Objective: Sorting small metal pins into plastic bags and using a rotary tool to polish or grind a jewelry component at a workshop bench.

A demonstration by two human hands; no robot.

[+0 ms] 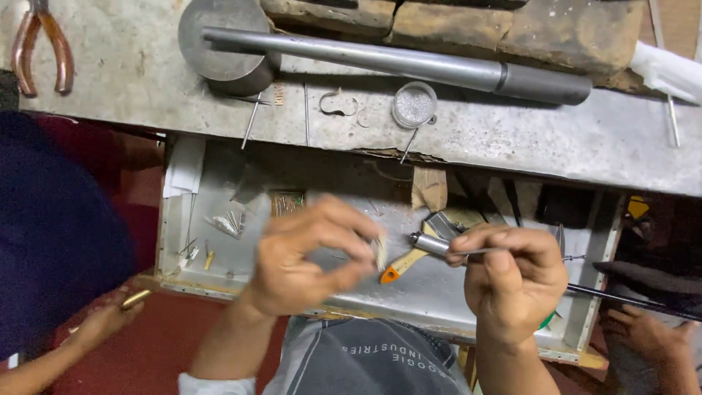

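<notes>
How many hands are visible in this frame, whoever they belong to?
4. The wearer's left hand and right hand work over the metal tray; another person's hand is at lower left, one more at lower right. Others may be hidden.

Light fell evenly from above, bright on the grey worktop (pixel 512 139), with soft glare along the steel rod (pixel 380 62). The left hand (pixel 307 256) was motion-blurred; the picture's corners stayed dim and soft.

One pair of pliers (pixel 40 45), one steel mandrel (pixel 395 64), one small round dish (pixel 414 104), perhaps.
</notes>
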